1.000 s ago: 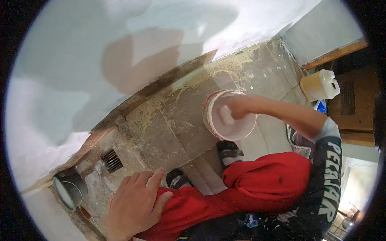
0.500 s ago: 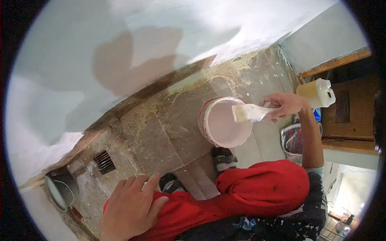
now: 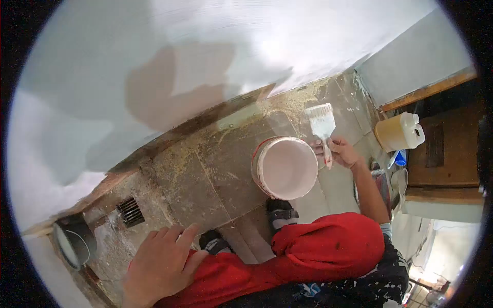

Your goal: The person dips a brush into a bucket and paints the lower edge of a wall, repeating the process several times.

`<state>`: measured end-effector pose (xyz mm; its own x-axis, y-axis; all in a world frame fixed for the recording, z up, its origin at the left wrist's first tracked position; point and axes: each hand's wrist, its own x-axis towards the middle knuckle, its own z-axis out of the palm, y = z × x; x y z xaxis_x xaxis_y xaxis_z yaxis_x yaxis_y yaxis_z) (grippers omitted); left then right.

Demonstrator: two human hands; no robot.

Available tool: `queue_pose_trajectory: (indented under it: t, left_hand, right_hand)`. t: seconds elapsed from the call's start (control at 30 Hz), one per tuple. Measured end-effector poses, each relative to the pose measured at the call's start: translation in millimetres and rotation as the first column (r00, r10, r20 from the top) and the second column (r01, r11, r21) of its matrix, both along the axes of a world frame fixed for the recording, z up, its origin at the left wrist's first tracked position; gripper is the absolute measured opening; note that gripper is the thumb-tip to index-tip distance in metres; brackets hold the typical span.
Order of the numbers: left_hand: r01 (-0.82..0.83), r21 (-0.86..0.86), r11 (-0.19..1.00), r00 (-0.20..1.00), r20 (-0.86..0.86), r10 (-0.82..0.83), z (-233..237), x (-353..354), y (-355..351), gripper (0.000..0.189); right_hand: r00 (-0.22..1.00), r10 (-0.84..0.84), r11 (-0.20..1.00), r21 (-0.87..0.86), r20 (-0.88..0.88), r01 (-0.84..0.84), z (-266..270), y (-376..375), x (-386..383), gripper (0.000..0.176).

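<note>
My right hand (image 3: 341,152) grips the handle of a wide, paint-smeared paintbrush (image 3: 322,123), its bristles pointing up toward the wall. The brush is just beyond the right rim of a round bucket (image 3: 260,179) holding pale pinkish-white paint (image 3: 290,169). My left hand (image 3: 167,262) rests on my left knee, on the red trousers (image 3: 215,277); its fingers are stretched out and nothing is in them.
A pale blue-white wall (image 3: 205,31) rises ahead from the stained tile floor (image 3: 205,174). At left are a floor drain (image 3: 130,212) and a dark bucket (image 3: 77,244). A jug of yellowish liquid (image 3: 393,134) stands at right by a wooden cabinet (image 3: 444,154).
My right hand has moved down and left, turning the brush from over the bucket's opening to upright at its right side. My left hand stays on the knee.
</note>
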<state>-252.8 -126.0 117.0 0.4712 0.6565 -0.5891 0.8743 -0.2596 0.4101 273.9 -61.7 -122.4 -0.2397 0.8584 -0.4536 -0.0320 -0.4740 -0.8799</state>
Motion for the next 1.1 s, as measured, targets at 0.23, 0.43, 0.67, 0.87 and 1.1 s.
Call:
queue_pose_trajectory:
  t: [0.23,0.43,0.67,0.87,1.1]
  left_hand:
    - [0.021,0.091,0.996,0.998,0.057,-0.027,-3,-12,-4,0.047]
    - [0.056,0.114,0.992,0.990,0.123,-0.070,-5,-20,-7,0.047]
    - [0.132,0.271,0.953,0.968,0.174,-0.183,-16,-25,-13,0.041]
    - [0.194,0.255,0.947,0.959,0.153,-0.238,-24,-23,0,0.046]
    - [0.178,0.203,0.963,0.969,0.136,-0.208,-19,-17,0,0.047]
  right_hand:
    - [0.968,-0.199,0.972,-0.153,-0.154,0.176,7,-13,-26,0.038]
    - [0.975,-0.147,0.975,-0.188,-0.169,0.115,-6,-16,-50,0.039]
    - [0.970,0.091,0.977,-0.166,-0.225,-0.130,1,-1,-139,0.045]
    - [0.962,-0.025,0.971,-0.236,-0.273,-0.042,0,0,-150,0.037]
    - [0.977,-0.161,0.967,-0.221,-0.137,0.129,-15,19,-86,0.034]
